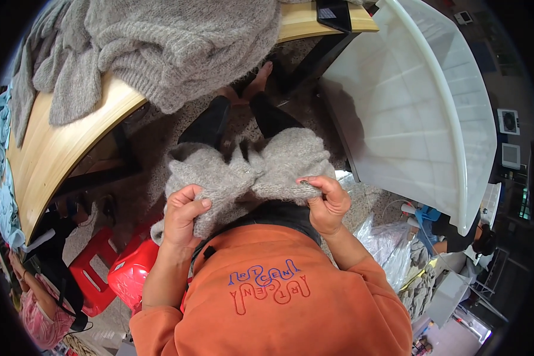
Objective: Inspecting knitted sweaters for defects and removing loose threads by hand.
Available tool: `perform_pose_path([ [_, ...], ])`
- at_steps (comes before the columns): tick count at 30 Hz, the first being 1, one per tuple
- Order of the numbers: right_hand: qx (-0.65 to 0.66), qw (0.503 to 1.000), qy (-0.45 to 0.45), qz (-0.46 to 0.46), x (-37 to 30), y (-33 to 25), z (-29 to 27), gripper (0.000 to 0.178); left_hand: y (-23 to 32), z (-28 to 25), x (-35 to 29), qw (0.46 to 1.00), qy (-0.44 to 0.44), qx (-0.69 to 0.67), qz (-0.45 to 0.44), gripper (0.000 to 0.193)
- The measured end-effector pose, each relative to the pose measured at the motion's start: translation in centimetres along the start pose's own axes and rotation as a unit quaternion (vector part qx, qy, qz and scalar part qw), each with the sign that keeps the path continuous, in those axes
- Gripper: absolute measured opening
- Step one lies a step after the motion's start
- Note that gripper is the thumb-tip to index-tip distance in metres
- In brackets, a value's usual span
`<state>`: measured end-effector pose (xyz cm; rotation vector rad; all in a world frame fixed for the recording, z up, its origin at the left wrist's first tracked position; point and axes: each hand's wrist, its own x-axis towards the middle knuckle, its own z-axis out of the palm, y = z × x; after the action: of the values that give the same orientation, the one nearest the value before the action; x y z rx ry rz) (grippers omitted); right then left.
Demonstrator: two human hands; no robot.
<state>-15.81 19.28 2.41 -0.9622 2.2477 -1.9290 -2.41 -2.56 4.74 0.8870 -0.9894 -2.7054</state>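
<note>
So in the head view, you're sitting with a fuzzy grey knit garment point(291, 157) bunching up across your lap, right in front of your orange sweatshirt point(302, 317). Your left hand point(185, 216) is pinching one side of it, thumb and fingers closing on the fabric. Your right hand point(327, 204) is gripping the thick edge on the other side, thumb and index finger clamping down. Something small and dark is showing by that fingertip, but it's too tiny to make out.

Ahead of you, a grey knit sweater point(184, 50) is draping over the wooden table point(56, 145), and a black phone point(333, 14) is lying near the table's right end. A big white plastic bin point(406, 118) is standing to your right, with a clear plastic bag point(385, 243) sitting below it. Over on your left, a red plastic stool point(92, 279) is standing on the floor.
</note>
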Motion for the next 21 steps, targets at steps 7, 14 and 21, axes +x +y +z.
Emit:
perform_pose_path([
  [7, 0.036, 0.999, -0.007, -0.008, 0.3, -1.0, 0.2, 0.023, -0.9, 0.3, 0.1, 0.998, 0.0, 0.045, -0.034, 0.01],
  [14, -0.005, 0.979, -0.163, -0.122, 1.1, -2.7, 1.9, 0.027, -2.7, 1.6, 0.7, 0.992, -0.026, 0.109, -0.053, 0.008],
  [21, -0.005, 0.967, -0.184, -0.175, 1.1, -1.5, 3.8, 0.03, -2.9, 1.6, 0.9, 0.991, -0.052, 0.066, -0.105, 0.002],
])
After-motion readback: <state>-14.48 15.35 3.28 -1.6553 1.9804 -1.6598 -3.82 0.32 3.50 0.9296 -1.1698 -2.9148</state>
